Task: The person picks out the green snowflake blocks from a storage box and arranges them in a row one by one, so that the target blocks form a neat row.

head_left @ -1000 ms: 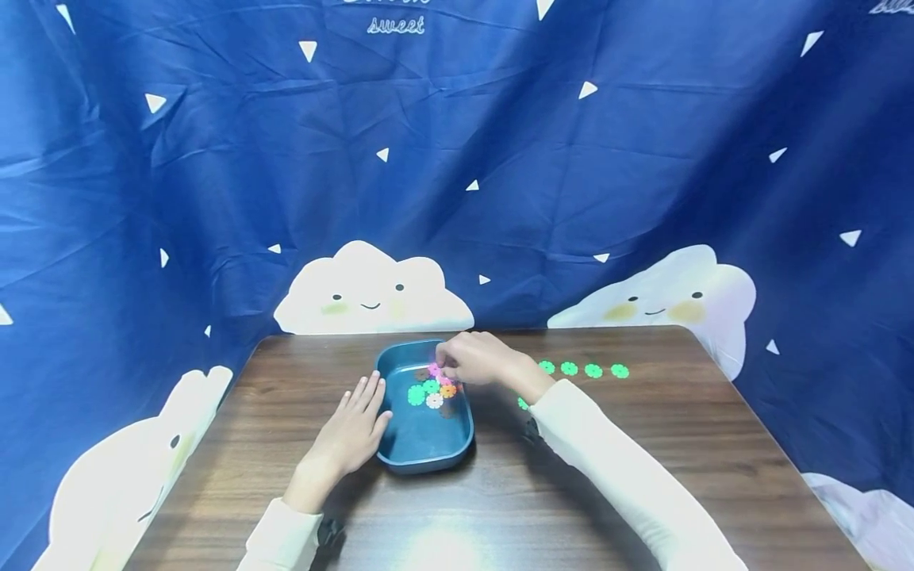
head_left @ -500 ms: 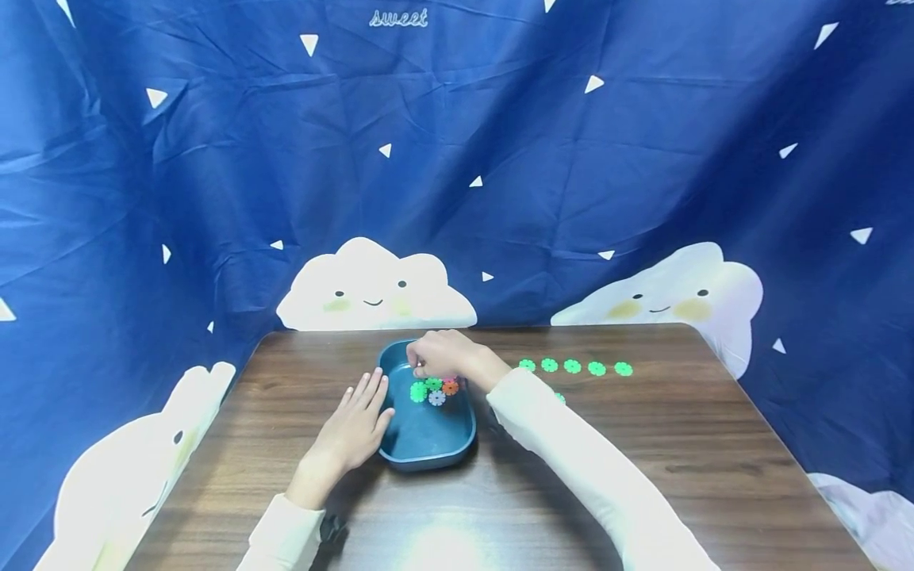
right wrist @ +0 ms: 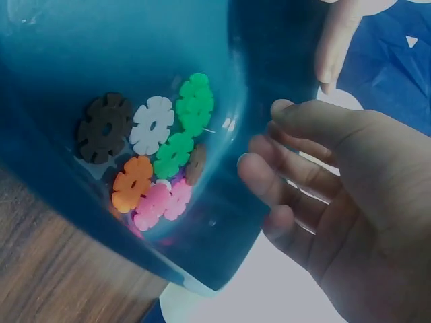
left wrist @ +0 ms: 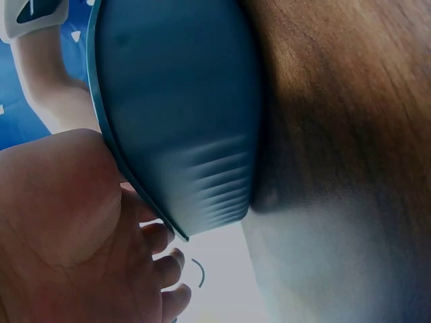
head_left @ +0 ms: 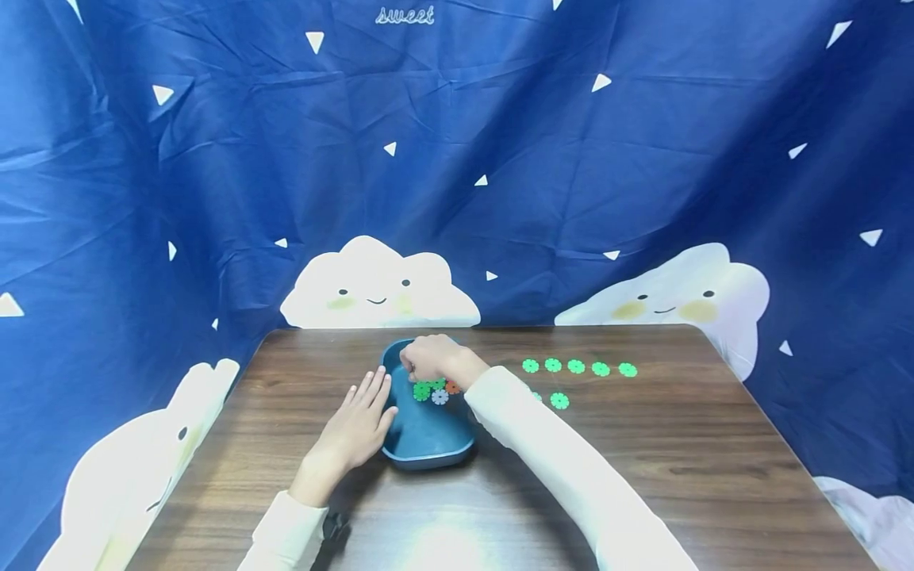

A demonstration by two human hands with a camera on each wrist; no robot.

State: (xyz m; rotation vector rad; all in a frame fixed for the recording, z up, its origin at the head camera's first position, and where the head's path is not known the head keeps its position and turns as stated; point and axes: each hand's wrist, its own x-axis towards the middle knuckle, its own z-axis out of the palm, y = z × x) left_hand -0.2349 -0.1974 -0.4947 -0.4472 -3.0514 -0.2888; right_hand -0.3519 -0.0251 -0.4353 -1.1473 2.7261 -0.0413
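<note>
Touching the blue tray (head_left: 428, 436), left hand (head_left: 353, 424) straight-fingered, empty right hand (head_left: 432, 358) loosely curled, near flower-shaped pieces (right wrist: 166, 162)

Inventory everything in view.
Table: one, brown, across the foreground
Tray: one, teal, on the table
Flower-shaped discs: several, green, white, orange, pink, brown, in the tray
Far disc row: five, green, right of tray
Near discs: two visible, green, on the table, one partly hidden
Backdrop: one, mostly blue, behind the table
Wrist devices: two, dark, at cuffs
Sleeves: two, white, on the arms
Left hand: one, on the tray's left edge
Right hand: one, over the tray's far end
</note>
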